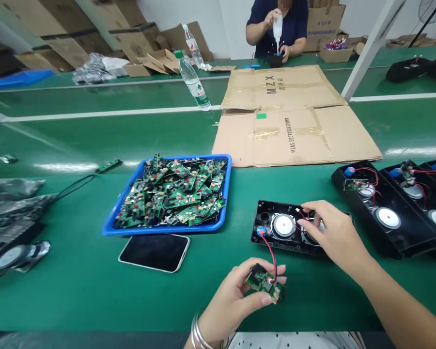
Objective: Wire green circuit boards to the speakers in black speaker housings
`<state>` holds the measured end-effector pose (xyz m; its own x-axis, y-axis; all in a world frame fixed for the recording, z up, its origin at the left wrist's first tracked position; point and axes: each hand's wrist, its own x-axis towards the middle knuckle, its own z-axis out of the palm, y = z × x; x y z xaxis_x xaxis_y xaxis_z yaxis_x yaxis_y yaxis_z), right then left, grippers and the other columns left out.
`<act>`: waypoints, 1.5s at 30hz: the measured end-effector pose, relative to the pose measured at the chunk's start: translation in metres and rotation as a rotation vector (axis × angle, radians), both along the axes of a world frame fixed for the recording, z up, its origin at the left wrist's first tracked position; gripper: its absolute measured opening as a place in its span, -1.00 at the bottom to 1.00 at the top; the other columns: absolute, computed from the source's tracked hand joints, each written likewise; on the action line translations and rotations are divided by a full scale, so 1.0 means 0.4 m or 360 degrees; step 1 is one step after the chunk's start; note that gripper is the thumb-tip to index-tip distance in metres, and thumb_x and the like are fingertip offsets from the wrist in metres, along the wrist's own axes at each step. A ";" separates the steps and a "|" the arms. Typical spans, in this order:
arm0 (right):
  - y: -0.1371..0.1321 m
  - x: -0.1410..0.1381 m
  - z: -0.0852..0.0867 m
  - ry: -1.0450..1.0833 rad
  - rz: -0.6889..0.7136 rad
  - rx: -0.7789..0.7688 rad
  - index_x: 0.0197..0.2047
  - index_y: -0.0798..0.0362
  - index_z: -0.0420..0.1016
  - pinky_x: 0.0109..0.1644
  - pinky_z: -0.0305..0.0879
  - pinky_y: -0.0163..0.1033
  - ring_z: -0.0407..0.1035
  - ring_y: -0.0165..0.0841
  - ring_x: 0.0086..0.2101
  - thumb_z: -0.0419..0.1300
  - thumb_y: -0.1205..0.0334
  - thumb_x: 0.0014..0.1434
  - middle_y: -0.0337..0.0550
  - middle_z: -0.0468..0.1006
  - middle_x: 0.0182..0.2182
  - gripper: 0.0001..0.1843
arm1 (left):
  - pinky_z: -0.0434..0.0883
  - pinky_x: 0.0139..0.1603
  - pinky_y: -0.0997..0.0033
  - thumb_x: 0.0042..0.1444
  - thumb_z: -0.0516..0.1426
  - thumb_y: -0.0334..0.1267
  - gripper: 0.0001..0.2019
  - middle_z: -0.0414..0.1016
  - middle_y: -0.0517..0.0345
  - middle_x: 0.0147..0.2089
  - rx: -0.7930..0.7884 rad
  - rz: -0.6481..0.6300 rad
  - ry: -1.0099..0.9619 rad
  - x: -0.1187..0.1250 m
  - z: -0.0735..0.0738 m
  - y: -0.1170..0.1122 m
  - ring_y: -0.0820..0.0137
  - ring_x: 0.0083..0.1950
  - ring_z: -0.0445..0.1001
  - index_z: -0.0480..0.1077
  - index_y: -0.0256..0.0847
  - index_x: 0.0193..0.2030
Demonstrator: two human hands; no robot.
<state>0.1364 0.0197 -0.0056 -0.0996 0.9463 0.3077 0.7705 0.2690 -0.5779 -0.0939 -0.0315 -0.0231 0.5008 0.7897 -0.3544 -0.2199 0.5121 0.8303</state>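
Note:
My left hand (240, 295) holds a small green circuit board (265, 283) near the table's front edge. A red and black wire (274, 257) runs from this board up to a blue-wrapped part (261, 231) in a black speaker housing (263, 208). Two round speakers sit in the housing; the left speaker (284, 225) shows fully, while my fingers partly cover the other. Over the housing's right side, my right hand (327, 228) pinches a thin dark red wire (301, 213) with a small white connector (297, 210) at its end.
A blue tray (105, 228) heaped with circuit boards stands left, with a phone (154, 252) before it. Several black speaker housings (381, 228) lie right. Flattened cardboard (276, 140) and a water bottle (194, 82) are farther back. Across the table, a person (276, 29) holds a white squeeze bottle.

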 end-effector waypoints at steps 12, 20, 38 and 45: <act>-0.051 0.092 -0.049 0.0676 -0.0308 -0.0342 -0.21 0.05 0.50 -0.43 0.40 -0.29 0.43 -0.37 -0.46 0.17 0.14 0.18 -0.14 0.54 -0.38 -0.82 | 0.57 -0.15 0.30 0.10 0.19 -0.25 -0.71 0.55 0.01 -0.14 0.0292 0.0368 0.0370 0.127 0.042 0.074 0.33 -0.22 0.55 0.36 -0.21 -0.02; -0.062 0.051 -0.042 0.0369 0.0128 -0.0071 -0.22 0.03 0.49 -0.26 0.39 -0.28 0.42 -0.37 -0.31 0.06 0.35 0.25 -0.17 0.52 -0.33 -0.83 | 0.55 -0.28 0.42 0.15 0.13 -0.25 -0.84 0.54 0.12 -0.24 0.0754 0.0426 0.0747 0.183 0.017 0.083 0.34 -0.27 0.55 0.43 -0.16 -0.13; -0.070 0.047 -0.069 -0.0081 0.0415 0.0328 -0.29 0.11 0.45 -0.30 0.26 -0.22 0.35 -0.37 -0.37 0.06 0.45 0.24 -0.13 0.50 -0.40 -0.84 | 0.53 -0.32 0.43 0.08 0.19 -0.27 -0.80 0.57 0.14 -0.30 0.0667 0.0307 0.0764 0.201 0.003 0.093 0.32 -0.35 0.57 0.45 -0.15 -0.12; -0.072 0.047 -0.064 -0.0065 0.0457 0.0291 -0.27 0.11 0.46 -0.33 0.21 -0.25 0.36 -0.38 -0.38 0.05 0.43 0.26 -0.14 0.50 -0.43 -0.82 | 0.54 -0.30 0.40 0.09 0.18 -0.34 -0.81 0.58 0.13 -0.29 0.0732 0.0230 0.0745 0.203 0.023 0.107 0.30 -0.33 0.58 0.47 -0.14 -0.13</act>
<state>0.1553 -0.0090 -0.0310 -0.3696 0.8075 0.4598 0.6698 0.5745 -0.4705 -0.0126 0.0114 -0.0141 0.2541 0.9597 -0.1197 0.1766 0.0756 0.9814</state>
